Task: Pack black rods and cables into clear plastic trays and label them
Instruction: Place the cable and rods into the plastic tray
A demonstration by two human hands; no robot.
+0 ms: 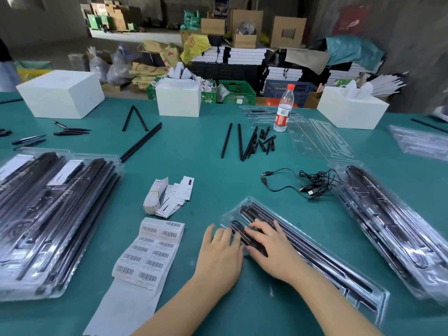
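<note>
**Head view: both hands on the tray's near-left end**

Head camera shows your clear plastic tray [351,284] lying flat on the green table [194,151], its long axis running from far-left to near-right. It looks thin, light and springy, likely to flex or skate if lifted by one end, so support it under the middle or hold both long edges. The black rods [315,260] lie along that same axis, seated lengthwise; they look stiff and light and are best pressed down along their length. The coiled cable [236,225] sits at the tray's far-left end, soft and prone to spring out.

Your right hand [269,248] rests on the rods with fingers extended, pressing down, gripping nothing. Your left hand [219,253] lies just beside it, fingers straight, tips touching the tray's end by the cable.
</note>
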